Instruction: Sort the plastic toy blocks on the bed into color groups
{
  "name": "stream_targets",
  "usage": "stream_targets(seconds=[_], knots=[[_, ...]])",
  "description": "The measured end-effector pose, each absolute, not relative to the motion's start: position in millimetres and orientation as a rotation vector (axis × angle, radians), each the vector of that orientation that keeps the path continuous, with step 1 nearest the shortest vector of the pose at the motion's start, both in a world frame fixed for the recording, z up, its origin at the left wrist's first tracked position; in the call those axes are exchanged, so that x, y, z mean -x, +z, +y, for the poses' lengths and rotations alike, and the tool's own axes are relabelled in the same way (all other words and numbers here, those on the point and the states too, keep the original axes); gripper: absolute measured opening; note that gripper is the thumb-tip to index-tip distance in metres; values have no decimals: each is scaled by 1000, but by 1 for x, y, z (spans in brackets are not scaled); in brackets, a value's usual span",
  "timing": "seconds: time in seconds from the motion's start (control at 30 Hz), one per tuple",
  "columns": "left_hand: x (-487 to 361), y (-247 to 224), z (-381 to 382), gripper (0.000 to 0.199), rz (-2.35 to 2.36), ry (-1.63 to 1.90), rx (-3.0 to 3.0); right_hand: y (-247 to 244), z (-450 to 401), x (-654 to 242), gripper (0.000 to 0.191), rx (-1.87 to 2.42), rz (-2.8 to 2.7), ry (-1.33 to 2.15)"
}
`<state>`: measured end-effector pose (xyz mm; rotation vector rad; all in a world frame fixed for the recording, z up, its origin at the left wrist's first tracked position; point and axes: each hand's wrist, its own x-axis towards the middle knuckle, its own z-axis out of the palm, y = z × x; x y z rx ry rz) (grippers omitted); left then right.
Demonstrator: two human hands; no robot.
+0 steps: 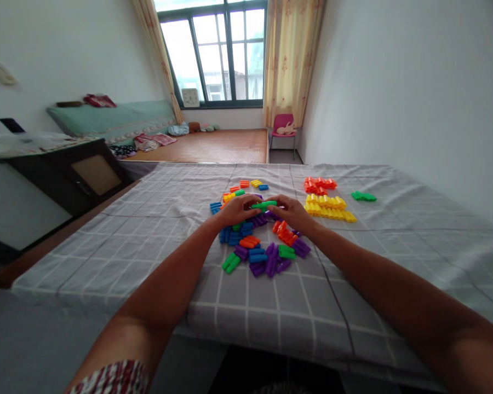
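Green plastic piece [264, 206], one: gripped at its left end by the fingers of the left hand [239, 208], at its right end by those of the right hand [290, 209]; mixed-colour pile [272, 260] around and below, on checked-cloth worktop [107, 235]

Sleeve [113, 378] on left arm [164, 284], between 7 and 8 o'clock at frame edge: dark red and white, broken streaks and blotches, fabric looking gathered or puckered, hem crossing arm near elbow. Finer print blurred. Left forearm bare from hem to wrist, tapering toward left hand [239, 210]. Right arm [370, 273] bare along visible length, out to frame edge near 4 o'clock, broader there, slimmer at wrist. Right hand [291, 212] bare, like left. Fingers slender; nails too small to make out.
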<state>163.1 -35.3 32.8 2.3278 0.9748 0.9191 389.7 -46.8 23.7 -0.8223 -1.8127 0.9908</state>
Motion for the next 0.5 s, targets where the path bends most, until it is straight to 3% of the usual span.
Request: stream_targets(seconds=[0.23, 0.33, 0.5], knots=[[-141, 37, -25, 42, 1265, 988, -2376, 34, -3, -441, 42, 961, -1496, 762], [-128, 39, -20, 49, 1475, 947, -2385, 33, 32, -496, 48, 1020, -1268, 626], [-110, 28, -6, 43, 1636, 826, -2514, 15, 58, -607, 45, 1437, -1070, 203]])
